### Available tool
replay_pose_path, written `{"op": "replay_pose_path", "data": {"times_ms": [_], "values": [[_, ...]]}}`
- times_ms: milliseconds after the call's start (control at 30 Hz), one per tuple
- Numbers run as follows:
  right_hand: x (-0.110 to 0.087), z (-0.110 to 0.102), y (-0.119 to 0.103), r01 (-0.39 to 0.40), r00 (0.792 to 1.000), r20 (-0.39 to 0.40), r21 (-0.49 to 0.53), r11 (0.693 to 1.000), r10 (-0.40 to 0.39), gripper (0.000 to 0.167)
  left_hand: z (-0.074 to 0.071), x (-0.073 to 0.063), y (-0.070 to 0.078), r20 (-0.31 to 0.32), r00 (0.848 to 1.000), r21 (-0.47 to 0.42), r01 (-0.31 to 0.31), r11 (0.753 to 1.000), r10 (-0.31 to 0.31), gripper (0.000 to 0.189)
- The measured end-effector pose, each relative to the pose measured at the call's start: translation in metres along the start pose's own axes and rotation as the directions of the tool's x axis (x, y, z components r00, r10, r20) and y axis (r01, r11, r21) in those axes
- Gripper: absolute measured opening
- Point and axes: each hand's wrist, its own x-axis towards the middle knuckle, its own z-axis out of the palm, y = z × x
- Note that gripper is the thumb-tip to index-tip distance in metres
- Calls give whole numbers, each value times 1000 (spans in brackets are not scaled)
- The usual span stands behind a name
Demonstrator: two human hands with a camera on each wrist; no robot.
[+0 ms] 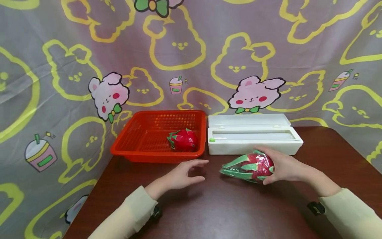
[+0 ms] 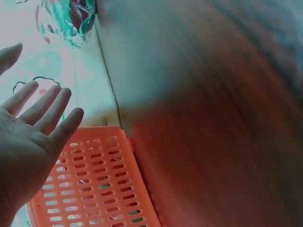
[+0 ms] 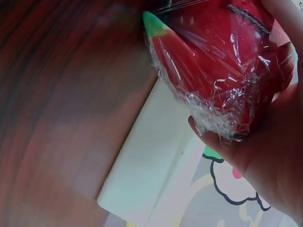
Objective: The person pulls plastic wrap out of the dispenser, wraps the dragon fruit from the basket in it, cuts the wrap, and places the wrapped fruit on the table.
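A red dragon fruit with green scales, wrapped in clear film, is held in my right hand. The fingers go over its blunt end and the thumb lies below. In the right wrist view, crumpled film gathers at the end of the dragon fruit beside the hand. My left hand hovers above the table left of the fruit, fingers loosely extended and touching nothing. The left wrist view shows that hand with its fingers spread near the basket.
A red plastic basket at the back left holds another dragon fruit. Beside it stands a white cling film box, its lid raised. A patterned cloth hangs behind the brown table.
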Motion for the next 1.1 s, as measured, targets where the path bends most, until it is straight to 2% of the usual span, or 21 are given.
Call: {"op": "replay_pose_path", "data": {"times_ms": [167, 300, 400, 567, 667, 900, 1100], "values": [[3, 1, 0, 48, 998, -33, -46, 998, -49, 103, -4, -4, -1, -13, 1000, -35, 27, 999, -28, 57], [4, 2, 1, 67, 997, -40, -23, 997, -68, 100, -6, -6, -2, -25, 999, -61, 35, 998, -37, 53], [3, 3, 3, 88, 995, -47, -34, 995, -90, 100, -6, -8, -3, -31, 998, -71, 46, 996, -48, 52], [1, 6, 5, 103, 991, -78, -121, 987, -113, 104, -3, -9, -3, -34, 998, -78, 58, 995, -61, 52], [-1, 6, 6, 108, 988, -91, -140, 984, -122, 106, -2, -10, -4, -30, 998, -81, 58, 995, -61, 52], [-18, -2, 8, 38, 992, -116, -146, 988, -56, 106, -1, -10, -4, -26, 998, -85, 53, 995, -56, 49], [-38, -19, 18, -13, 987, -163, -173, 985, -16, 106, -1, -3, 1, -24, 1000, -63, 5, 998, -6, 47]]}}
